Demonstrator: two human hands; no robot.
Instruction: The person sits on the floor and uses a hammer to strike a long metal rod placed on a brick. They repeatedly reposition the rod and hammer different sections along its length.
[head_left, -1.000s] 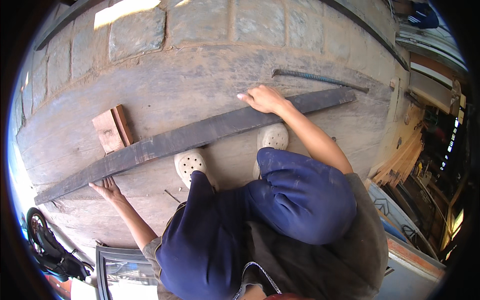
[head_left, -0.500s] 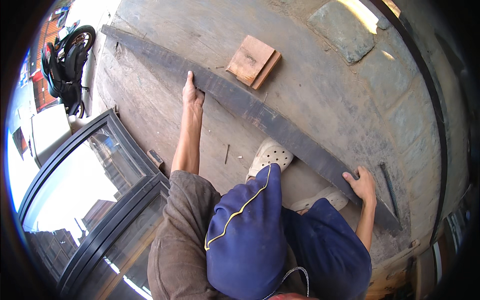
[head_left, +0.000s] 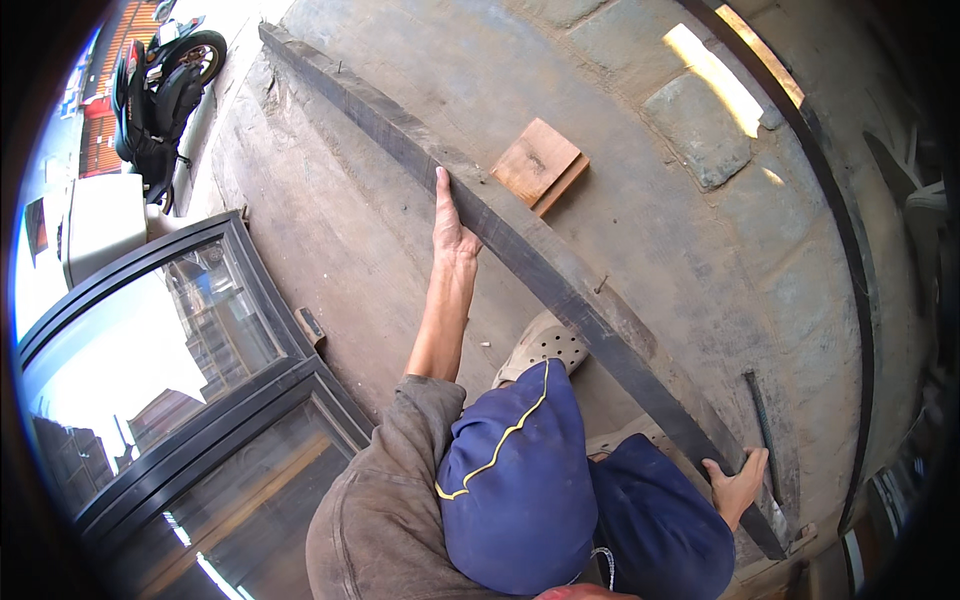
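A long dark wooden plank [head_left: 545,275] runs slantwise from the far left to the near right, and both hands grip it. My left hand [head_left: 455,228] is wrapped round its near edge at about mid-length, thumb lying along the dark face. Toward the near right end, my right hand [head_left: 738,485] holds it with the thumb on the dark face and fingers over the far side. A lighter, dusty face shows along the far side, with nails [head_left: 601,284] sticking out of it. Past the plank, reddish-brown wooden blocks [head_left: 537,160] lie on the floor, partly hidden by it.
Beige clogs [head_left: 545,345] on my feet are close under the plank. To my left are dark-framed glass panels [head_left: 285,370], with a white box [head_left: 105,225] and a parked motorcycle [head_left: 160,110] beyond. A thin dark rod [head_left: 760,420] lies right. Stone slabs [head_left: 697,130] border the floor.
The plank has been turned on its length, so its dusty nailed face now shows. Both hands still grip it. The view has shifted a little.
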